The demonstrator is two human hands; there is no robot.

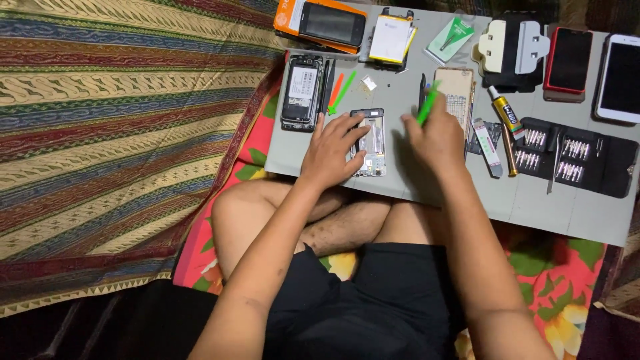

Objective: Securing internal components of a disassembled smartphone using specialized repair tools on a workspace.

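Your left hand lies flat, fingers spread, pressing the opened phone frame onto the grey surface. Your right hand sits just right of the frame, fingers closed round a slim green plastic pry tool angled upward.

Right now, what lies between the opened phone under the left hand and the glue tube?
In the head view: the right hand with a green pry tool, then a small board, before the glue tube.

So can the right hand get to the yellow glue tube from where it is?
Probably yes. The right hand holds a green tool, and the glue tube lies just beyond it on the grey mat. Only small flat parts lie between, nothing tall, though the grip is busy.
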